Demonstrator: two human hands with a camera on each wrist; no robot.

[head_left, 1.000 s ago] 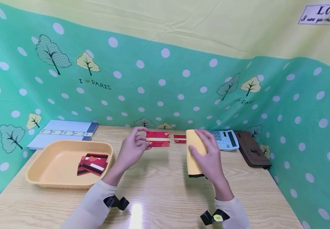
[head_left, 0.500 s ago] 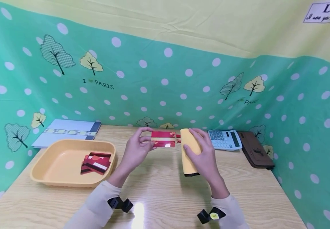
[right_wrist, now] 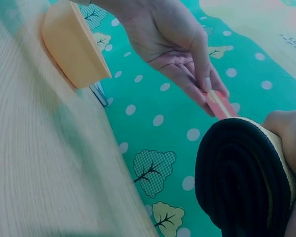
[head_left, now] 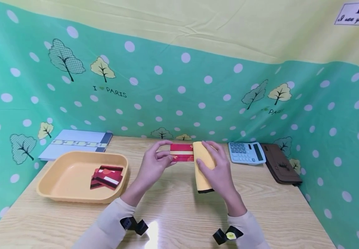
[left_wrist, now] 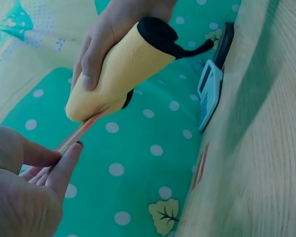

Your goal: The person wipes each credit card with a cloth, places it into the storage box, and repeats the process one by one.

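My left hand [head_left: 156,160] pinches a red card [head_left: 182,152] with a pale stripe by its left end, between thumb and fingers. My right hand [head_left: 215,164] grips a folded yellow cloth [head_left: 201,173] with black edging, thumb on the near face. The card's right end meets the cloth's left side. In the left wrist view that end disappears at the lower side of the cloth [left_wrist: 108,89]. Black rolled layers of the cloth [right_wrist: 237,173] fill the foreground in the right wrist view. Another red card [left_wrist: 201,165] lies on the table beyond, hidden in the head view.
A yellow basket [head_left: 70,176] with several red cards [head_left: 106,177] stands at the left, before a pale blue folder [head_left: 75,140]. At the back right lie a light blue calculator [head_left: 241,157] and a brown wallet [head_left: 280,166]. A patterned curtain [head_left: 167,90] surrounds the wooden table [head_left: 173,211].
Left hand brings the card rightward and the right hand brings the cloth leftward, until the gap between them is gone. The card on the table has become hidden in the head view.
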